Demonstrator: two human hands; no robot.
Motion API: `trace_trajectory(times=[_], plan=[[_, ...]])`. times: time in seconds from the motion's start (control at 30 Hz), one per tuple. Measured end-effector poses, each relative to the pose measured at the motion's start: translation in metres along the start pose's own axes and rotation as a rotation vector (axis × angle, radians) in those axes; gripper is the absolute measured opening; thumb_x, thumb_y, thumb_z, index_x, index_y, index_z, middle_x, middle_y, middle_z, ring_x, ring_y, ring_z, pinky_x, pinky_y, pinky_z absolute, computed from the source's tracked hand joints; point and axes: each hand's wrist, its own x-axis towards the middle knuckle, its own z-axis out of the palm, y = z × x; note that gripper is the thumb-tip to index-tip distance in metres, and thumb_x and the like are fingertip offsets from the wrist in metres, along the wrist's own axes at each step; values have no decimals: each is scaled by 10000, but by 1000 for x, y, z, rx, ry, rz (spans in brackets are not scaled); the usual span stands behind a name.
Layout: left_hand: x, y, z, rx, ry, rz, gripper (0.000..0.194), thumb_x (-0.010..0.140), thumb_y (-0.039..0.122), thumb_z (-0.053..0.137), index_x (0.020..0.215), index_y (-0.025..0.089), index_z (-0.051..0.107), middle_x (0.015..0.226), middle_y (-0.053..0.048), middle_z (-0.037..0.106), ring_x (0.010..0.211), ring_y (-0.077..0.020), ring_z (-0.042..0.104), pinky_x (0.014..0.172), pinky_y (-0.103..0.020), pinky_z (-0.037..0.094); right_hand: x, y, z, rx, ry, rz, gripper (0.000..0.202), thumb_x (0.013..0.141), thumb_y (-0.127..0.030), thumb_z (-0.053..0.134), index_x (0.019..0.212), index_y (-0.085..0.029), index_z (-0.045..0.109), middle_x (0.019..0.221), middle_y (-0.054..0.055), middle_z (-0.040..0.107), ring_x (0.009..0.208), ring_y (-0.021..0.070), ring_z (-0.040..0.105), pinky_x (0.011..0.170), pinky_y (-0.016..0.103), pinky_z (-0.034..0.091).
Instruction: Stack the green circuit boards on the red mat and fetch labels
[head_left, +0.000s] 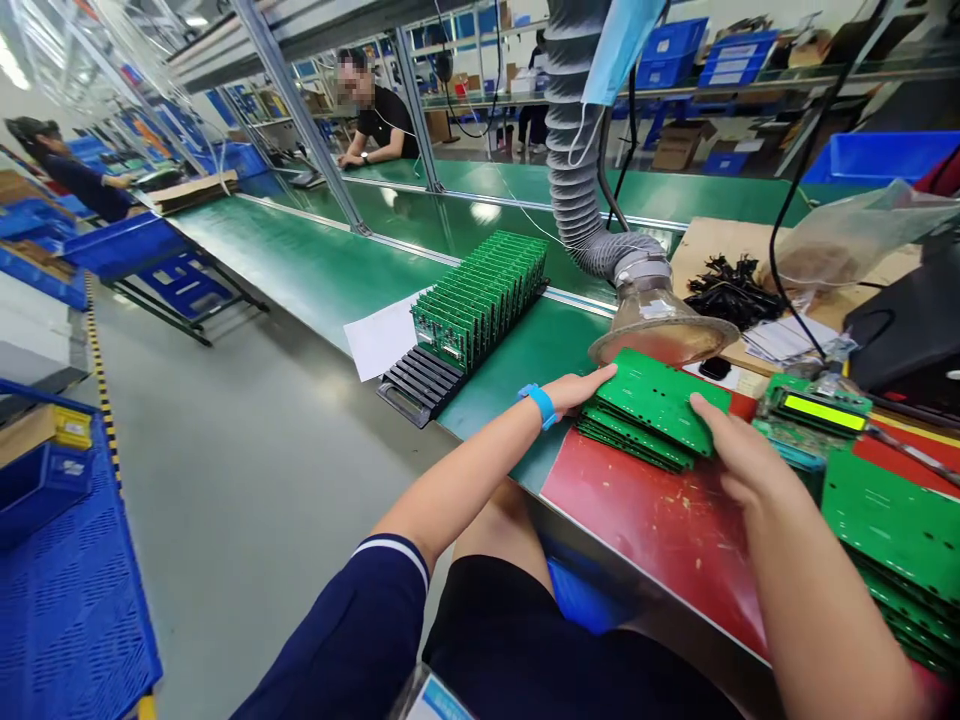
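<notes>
A stack of green circuit boards [652,405] is in front of me over the red mat [622,490]. My left hand [585,388] grips its left edge, thumb on top and fingers hidden below. My right hand [739,450] grips the right edge, its thumb also on top. The upper boards sit slightly out of line with the lower ones. To the left, a black rack [420,385] holds many upright circuit boards [480,290] in a row. Another pile of green boards [892,530] lies by my right forearm.
A fume extraction hood [664,330] on a grey hose hangs just behind the stack. A device with a lit display [821,410] and black cables [731,290] are at the right. White paper [386,335] lies beside the rack. A co-worker [379,110] sits across the bench.
</notes>
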Motion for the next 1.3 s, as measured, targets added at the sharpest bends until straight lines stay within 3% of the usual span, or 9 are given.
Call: trace_trajectory(times=[0.1,0.2,0.33,0.5,0.6,0.8,0.97,1.13,1.3], plan=[[5,8,-2,-33,-35,-79,627,804,607,559,1224,141,565,1156,-80,616,831,-117,560,1039,-415,410,9,-1,0,175,-101,178,391,807,-336,700,1137,-130,652,1057,78,647,823,179,644,777,283,566],[1,4,-6,-67,-78,-70,585,732,547,680,1145,142,595,1117,-68,620,824,-94,555,1048,-386,403,2,2,-3,294,-129,100,468,647,-300,809,1049,-118,652,1013,76,648,760,170,630,697,256,573],[-18,-29,-11,-48,-154,302,761,534,538,819,1097,81,589,1132,-122,592,922,-139,557,1062,-430,391,-24,27,-10,366,-144,-179,767,480,-366,889,1136,-147,559,1136,76,606,982,203,604,954,358,500],[-46,-83,-22,270,-40,712,1099,563,453,837,1472,165,288,1533,-45,187,1427,-183,227,1220,-302,258,-50,69,-22,-46,-263,-752,913,725,-218,749,1497,-210,262,1498,103,292,1393,188,286,1115,331,276],[-56,-99,-20,471,-75,698,1225,664,539,739,1513,62,-5,1574,-44,-6,1481,-140,30,1259,-243,59,-55,77,-26,-257,-322,-939,955,803,-238,682,1559,-225,98,1542,97,180,1421,143,212,1123,293,210],[-61,-111,9,340,-26,674,1613,451,704,794,1395,83,-357,1542,-126,-176,1480,-192,-74,1255,-349,19,-63,71,-25,-386,-342,-908,1190,726,-391,765,1562,-228,-66,1564,65,83,1413,141,207,1088,230,236],[-63,-128,20,372,38,868,1502,476,695,777,1421,307,-324,1519,-24,-275,1451,-227,-184,1239,-420,-23,-69,83,-28,-416,-331,-759,1242,675,-428,791,1557,-300,-73,1549,99,141,1394,292,249,1071,488,270],[-71,-137,24,470,91,959,1449,520,649,788,1397,385,-335,1523,-13,-265,1442,-281,-189,1208,-552,27,-78,94,-30,-327,-329,-812,1069,813,-283,669,1556,-284,-99,1510,141,241,1341,279,366,1034,506,311],[-75,-124,19,454,3,856,1431,497,739,726,1338,434,-390,1480,49,-344,1425,-262,-244,1207,-526,-21,-78,89,-33,-356,-395,-772,1285,713,-349,762,1509,-258,-242,1525,147,199,1349,325,337,1054,503,315]])
